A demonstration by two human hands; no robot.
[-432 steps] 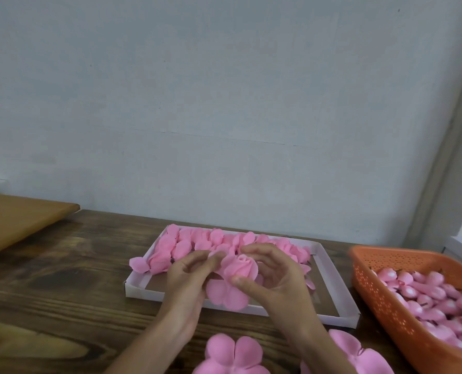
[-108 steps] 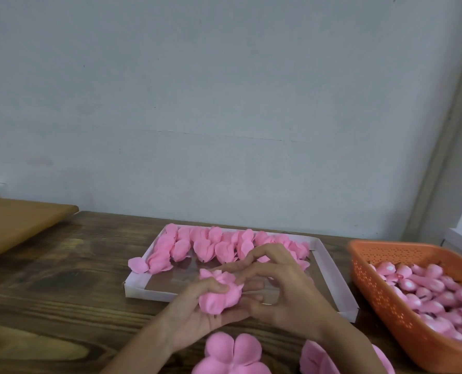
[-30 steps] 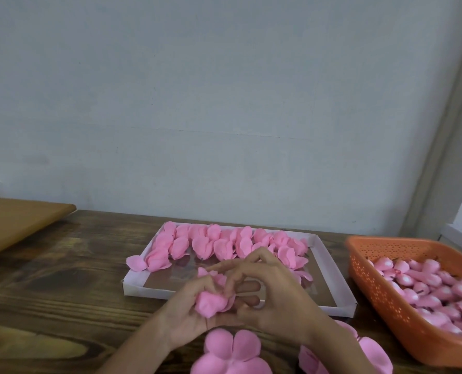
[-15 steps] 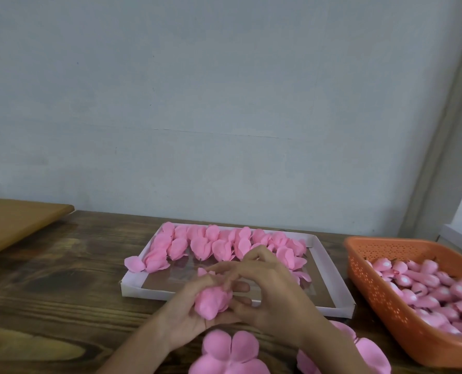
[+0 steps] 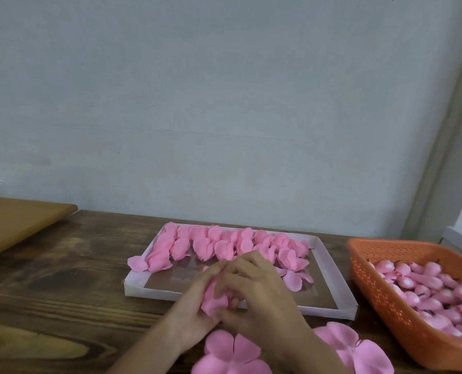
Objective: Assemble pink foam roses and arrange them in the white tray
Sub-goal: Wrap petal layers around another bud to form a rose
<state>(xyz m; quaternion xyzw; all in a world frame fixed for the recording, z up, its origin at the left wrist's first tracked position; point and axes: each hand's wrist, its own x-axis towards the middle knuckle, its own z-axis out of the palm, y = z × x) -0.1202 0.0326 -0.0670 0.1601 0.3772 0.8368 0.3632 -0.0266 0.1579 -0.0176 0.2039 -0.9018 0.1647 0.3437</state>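
Note:
A pink foam rose [image 5: 214, 298] is held between both hands, just in front of the white tray [image 5: 332, 282]. My left hand [image 5: 195, 309] cups it from below and the left. My right hand [image 5: 257, 295] curls over its top and right side and hides most of it. A row of finished pink roses [image 5: 224, 244] lines the tray's far side, and one petal hangs over its left rim.
Flat pink petal pieces lie on the wooden table near me, one [image 5: 230, 354] under my wrists and another [image 5: 356, 349] to the right. An orange basket [image 5: 381, 300] of pink rose buds stands at the right. A light wooden board [image 5: 17, 222] sits at the far left.
My right hand has closed further over the rose, wrapping the petals tighter around it. Both hands stay in front of the tray.

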